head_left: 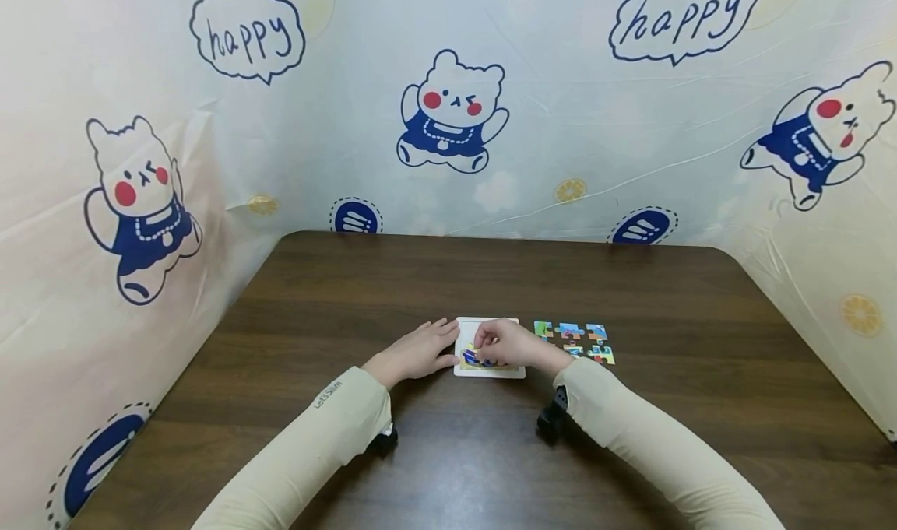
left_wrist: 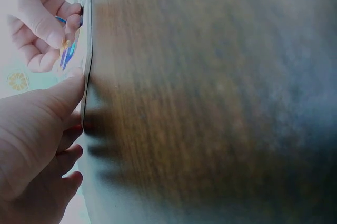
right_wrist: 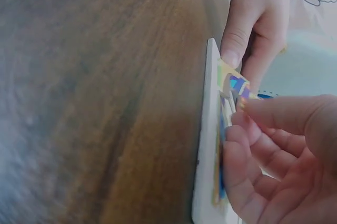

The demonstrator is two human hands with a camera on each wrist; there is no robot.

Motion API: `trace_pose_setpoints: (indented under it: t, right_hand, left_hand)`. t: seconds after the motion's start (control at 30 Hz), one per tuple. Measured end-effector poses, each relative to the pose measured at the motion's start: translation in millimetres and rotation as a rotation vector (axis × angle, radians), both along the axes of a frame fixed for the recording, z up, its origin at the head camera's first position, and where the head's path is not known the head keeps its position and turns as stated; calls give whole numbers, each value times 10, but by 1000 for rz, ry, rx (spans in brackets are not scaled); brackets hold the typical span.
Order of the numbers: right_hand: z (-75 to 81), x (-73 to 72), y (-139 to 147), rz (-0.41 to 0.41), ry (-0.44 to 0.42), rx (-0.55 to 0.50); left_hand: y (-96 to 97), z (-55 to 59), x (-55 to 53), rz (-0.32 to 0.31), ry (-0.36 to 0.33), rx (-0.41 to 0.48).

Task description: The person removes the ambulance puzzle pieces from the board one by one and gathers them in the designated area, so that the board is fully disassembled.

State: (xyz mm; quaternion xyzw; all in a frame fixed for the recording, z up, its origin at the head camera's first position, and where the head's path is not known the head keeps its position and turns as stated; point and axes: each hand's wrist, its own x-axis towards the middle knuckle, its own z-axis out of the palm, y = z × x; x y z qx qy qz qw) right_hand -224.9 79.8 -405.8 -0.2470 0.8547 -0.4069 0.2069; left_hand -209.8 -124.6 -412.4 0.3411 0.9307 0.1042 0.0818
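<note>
A white-framed puzzle tray (head_left: 462, 371) lies on the table, with colourful picture pieces along its near part. My left hand (head_left: 419, 350) rests at the tray's left edge, fingers extended, the thumb at its near left corner. Over the tray, my right hand (head_left: 510, 343) pinches a puzzle piece (left_wrist: 68, 56) between thumb and fingertips. In the right wrist view that piece stands tilted at the tray, close to pieces lying inside it; the fingers partly cover it. The left thumb (right_wrist: 231, 56) is at the tray's far corner in that view.
Several loose jigsaw pieces (head_left: 570, 331) lie in rough rows just right of the tray, some partly hidden behind the right wrist. The brown wooden table (head_left: 448, 460) extends all round, with a printed cloth (head_left: 546, 156) hanging behind and at both sides.
</note>
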Motion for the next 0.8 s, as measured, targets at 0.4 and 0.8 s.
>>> trace_pose_setpoints:
  t: [0.4,0.8]
  right_hand:
    - [-41,-15,-1,-48,-3,-21]
    - [-53,-23,14,-72,-18,-13]
  left_hand:
    - [4,-7,-8,5,4,-14]
    - [-26,-43,-17,-13,-6,50]
